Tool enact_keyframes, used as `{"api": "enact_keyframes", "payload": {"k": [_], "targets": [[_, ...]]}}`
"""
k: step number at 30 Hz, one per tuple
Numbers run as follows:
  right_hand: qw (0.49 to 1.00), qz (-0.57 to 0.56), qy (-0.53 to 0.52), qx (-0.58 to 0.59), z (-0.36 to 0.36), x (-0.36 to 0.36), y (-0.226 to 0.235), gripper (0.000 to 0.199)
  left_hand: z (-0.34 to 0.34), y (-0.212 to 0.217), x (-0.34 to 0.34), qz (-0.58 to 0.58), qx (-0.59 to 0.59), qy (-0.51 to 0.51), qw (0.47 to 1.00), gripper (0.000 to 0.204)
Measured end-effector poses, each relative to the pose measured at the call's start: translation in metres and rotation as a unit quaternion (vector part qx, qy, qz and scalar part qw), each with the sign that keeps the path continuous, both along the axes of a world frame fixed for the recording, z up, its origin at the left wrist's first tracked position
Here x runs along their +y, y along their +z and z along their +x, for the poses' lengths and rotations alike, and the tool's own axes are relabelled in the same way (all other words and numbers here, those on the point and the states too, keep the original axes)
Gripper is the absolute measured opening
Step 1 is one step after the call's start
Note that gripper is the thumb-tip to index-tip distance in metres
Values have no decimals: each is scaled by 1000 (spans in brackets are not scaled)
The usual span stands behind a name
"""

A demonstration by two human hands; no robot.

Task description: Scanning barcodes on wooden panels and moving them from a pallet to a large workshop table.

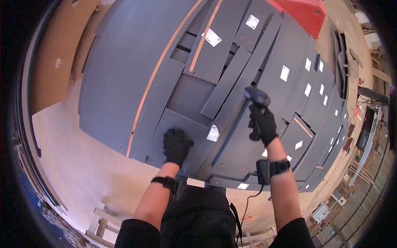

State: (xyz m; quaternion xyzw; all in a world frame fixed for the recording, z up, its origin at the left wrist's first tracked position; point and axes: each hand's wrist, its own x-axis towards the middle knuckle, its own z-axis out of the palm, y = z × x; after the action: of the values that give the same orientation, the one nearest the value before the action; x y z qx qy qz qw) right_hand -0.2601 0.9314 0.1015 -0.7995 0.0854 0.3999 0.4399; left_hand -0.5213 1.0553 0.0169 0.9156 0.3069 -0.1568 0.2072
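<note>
Handheld scanner (257, 96), dark and pistol-shaped, sits right of centre over the gray panels (285, 103); we cannot tell how high above them. Long axis of its head slants from upper left to lower right, the farther end aimed up and left, away from our body; the grip drops below into the palm. Right hand (264, 124), in a black glove, is clamped round that grip, fingers wrapped. At the right wrist we note a black box (263, 172) with a thin cable (248, 201) running down from it. Left hand (176, 146), also gloved in black, rests back-up on 1 small gray panel (182, 119), fingers bent; whether they pinch anything we cannot tell. Just right of that hand, a white label (213, 133); more such labels dot the panels to the right. Further out, 2 orange strips run lengthwise, the longer strip (155, 74) left of centre. Beyond, a red piece (306, 16) at the upper right, a brown board (62, 53) at the upper left, pale floor (62, 136) below it.
</note>
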Motion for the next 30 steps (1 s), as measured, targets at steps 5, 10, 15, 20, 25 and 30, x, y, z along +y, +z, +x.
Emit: {"api": "enact_keyframes", "payload": {"k": [5, 10, 15, 20, 25, 30], "targets": [[999, 48, -14, -5, 52, 48, 11, 28, 51, -31, 53, -80, -47, 8, 996, 46], [994, 85, -61, -5, 65, 45, 2, 33, 132, 8, 23, -145, -109, 60, 982, 65], [997, -23, 51, -48, 82, 57, 10, 37, 133, -10, 19, -78, -130, 38, 988, 63], [991, 47, 95, -87, 156, 83, -14, 36, 139, -22, 6, -74, -51, 63, 994, 73], [987, 153, 50, 17, 213, 100, -25, 31, 144, -19, 3, -69, -71, 84, 992, 73], [993, 101, 61, 23, 221, 115, -21, 26, 142, 3, 16, -145, -59, 84, 984, 69]]}}
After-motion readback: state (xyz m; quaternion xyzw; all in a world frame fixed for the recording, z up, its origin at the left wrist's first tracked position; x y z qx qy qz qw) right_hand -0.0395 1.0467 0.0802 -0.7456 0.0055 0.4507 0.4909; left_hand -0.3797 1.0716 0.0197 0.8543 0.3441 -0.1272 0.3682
